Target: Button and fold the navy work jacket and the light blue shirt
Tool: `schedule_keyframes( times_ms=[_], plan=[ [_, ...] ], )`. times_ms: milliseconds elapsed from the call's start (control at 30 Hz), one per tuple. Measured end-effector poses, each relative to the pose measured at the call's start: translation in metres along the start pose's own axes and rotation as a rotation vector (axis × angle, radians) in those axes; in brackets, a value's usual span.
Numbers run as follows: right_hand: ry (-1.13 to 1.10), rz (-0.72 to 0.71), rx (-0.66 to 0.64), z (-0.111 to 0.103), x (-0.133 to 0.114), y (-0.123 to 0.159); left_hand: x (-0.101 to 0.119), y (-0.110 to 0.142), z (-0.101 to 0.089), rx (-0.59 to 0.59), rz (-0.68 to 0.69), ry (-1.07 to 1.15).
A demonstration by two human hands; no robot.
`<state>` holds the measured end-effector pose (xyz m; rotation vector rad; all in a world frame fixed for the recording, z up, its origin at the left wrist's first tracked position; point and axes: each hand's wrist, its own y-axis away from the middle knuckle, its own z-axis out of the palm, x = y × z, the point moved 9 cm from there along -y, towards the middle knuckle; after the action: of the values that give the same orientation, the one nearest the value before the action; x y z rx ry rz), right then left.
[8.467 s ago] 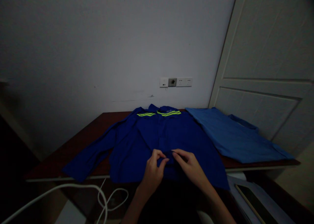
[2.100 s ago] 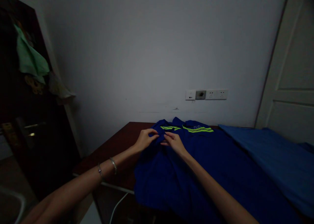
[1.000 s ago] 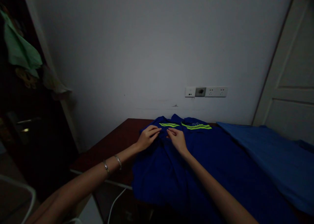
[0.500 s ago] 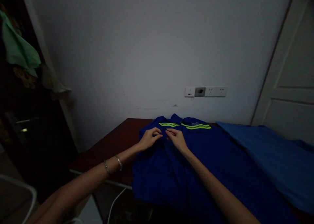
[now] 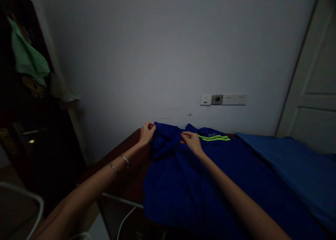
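Note:
A dark blue work jacket [image 5: 225, 170] with a yellow-green reflective stripe lies spread over a dark red table [image 5: 123, 178], its lower part hanging past the front edge. My left hand [image 5: 147, 132] pinches an edge of the jacket and holds it raised at the far left. Beside the collar, my right hand [image 5: 191, 141] is closed on another part of the same cloth. Between both hands the fabric is lifted and stretched, and it hides the left stripe.
A lighter blue cloth [image 5: 291, 166] lies to the right of the jacket. White wall sockets [image 5: 233, 99] sit above the table. At the left, a green cloth [image 5: 28, 56] hangs on a dark door [image 5: 52, 138]. A white cable [image 5: 124, 219] hangs under the table's front edge.
My left hand has moved left and up, away from my right hand, drawing the jacket's edge with it. The left reflective stripe has become covered. My right hand has barely shifted.

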<state>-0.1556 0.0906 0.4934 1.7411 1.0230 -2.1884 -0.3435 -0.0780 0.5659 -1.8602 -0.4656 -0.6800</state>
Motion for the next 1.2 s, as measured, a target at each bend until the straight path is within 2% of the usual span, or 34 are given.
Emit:
schedule_keyframes(
  times_ms=[67, 133, 233, 333, 533, 600, 700, 767, 900, 1000, 1100, 1200],
  plan=[
    [0.078, -0.05, -0.017, 0.006, -0.011, -0.015, 0.001, -0.014, 0.004, -0.083, 0.01, 0.046],
    [0.161, -0.103, -0.031, 0.014, -0.022, -0.029, -0.002, -0.02, 0.021, -0.291, -0.057, 0.129],
    [0.224, -0.15, -0.066, 0.027, -0.03, -0.043, -0.008, -0.012, 0.049, -0.619, -0.234, 0.276],
    [0.245, -0.153, -0.097, 0.037, -0.03, -0.052, -0.007, -0.006, 0.059, -0.779, -0.316, 0.355],
    [0.286, -0.163, -0.148, 0.041, -0.025, -0.064, -0.013, -0.001, 0.063, -1.139, -0.328, 0.097],
    [0.275, -0.147, -0.176, 0.041, -0.021, -0.067, -0.015, -0.007, 0.06, -1.151, -0.329, 0.035],
    [0.233, -0.106, -0.194, 0.041, -0.015, -0.072, -0.011, -0.019, 0.054, -1.046, -0.307, 0.027],
    [0.197, -0.077, -0.19, 0.041, -0.012, -0.074, -0.003, -0.021, 0.052, -1.022, -0.267, 0.069],
    [0.128, -0.068, -0.194, 0.043, -0.01, -0.077, 0.011, -0.013, 0.054, -1.106, -0.214, 0.145],
    [0.099, -0.094, -0.227, 0.045, -0.014, -0.077, 0.013, -0.011, 0.05, -1.162, -0.203, 0.105],
    [0.082, -0.108, -0.284, 0.047, -0.018, -0.074, 0.012, -0.016, 0.042, -1.156, -0.195, 0.018],
    [0.071, -0.097, -0.346, 0.048, -0.021, -0.068, 0.008, -0.025, 0.033, -1.102, -0.152, -0.109]
  ],
)
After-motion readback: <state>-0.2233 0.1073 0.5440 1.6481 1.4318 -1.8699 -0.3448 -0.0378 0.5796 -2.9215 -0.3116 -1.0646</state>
